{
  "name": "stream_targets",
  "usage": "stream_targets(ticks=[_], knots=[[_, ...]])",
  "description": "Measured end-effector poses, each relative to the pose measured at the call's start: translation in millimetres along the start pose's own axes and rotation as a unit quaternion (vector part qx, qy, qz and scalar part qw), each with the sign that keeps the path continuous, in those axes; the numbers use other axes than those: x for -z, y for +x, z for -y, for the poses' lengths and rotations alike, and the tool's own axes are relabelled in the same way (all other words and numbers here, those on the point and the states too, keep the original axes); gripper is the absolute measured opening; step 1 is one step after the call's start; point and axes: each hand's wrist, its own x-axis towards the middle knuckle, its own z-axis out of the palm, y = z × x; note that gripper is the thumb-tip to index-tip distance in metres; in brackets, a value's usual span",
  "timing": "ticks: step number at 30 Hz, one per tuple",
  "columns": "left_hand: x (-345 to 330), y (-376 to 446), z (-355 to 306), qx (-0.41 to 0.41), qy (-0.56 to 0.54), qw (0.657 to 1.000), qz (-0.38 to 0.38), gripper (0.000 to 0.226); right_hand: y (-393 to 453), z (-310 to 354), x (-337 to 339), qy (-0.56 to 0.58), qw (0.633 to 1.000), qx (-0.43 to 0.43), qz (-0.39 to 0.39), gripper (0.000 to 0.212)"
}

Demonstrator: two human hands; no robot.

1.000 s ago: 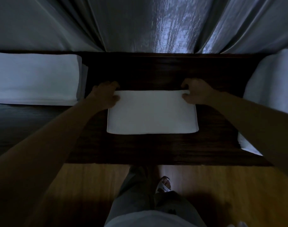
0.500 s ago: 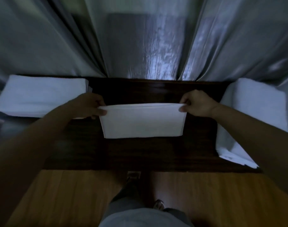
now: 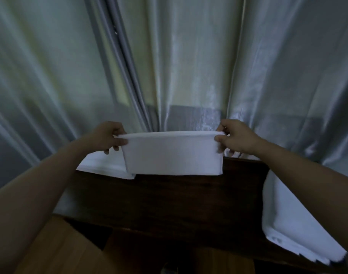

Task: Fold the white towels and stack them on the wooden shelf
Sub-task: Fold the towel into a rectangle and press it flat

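A folded white towel [image 3: 173,154] hangs in the air above the dark wooden shelf [image 3: 169,200]. My left hand [image 3: 107,138] pinches its top left corner and my right hand [image 3: 235,136] pinches its top right corner. The towel's lower edge hangs just over the shelf's far part. Behind my left hand, a stack of folded white towels [image 3: 105,167] lies on the shelf, partly hidden by the held towel. An unfolded white towel [image 3: 291,220] lies on the shelf's right end, draping past its front edge.
Shiny grey curtains [image 3: 189,66] hang right behind the shelf and fill the upper view. A light wooden floor [image 3: 56,248] shows below the shelf's front edge.
Both hands have lifted the folded towel off the shelf and raised it. The view has tilted upward toward the curtains.
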Motion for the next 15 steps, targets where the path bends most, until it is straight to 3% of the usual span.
stream_targets(ticks=[6,11,15], knots=[[53,-63,-9,0.046,-0.02,0.998,-0.042,0.017,-4,60,-14,0.044,0.998,0.046,0.005,0.004],[88,-98,-10,0.051,-0.083,0.989,-0.11,0.013,-3,102,-29,0.045,0.997,0.056,-0.034,0.005],[105,-101,0,0.053,-0.167,0.971,-0.164,0.014,7,132,-44,0.171,0.984,0.025,-0.028,0.005]])
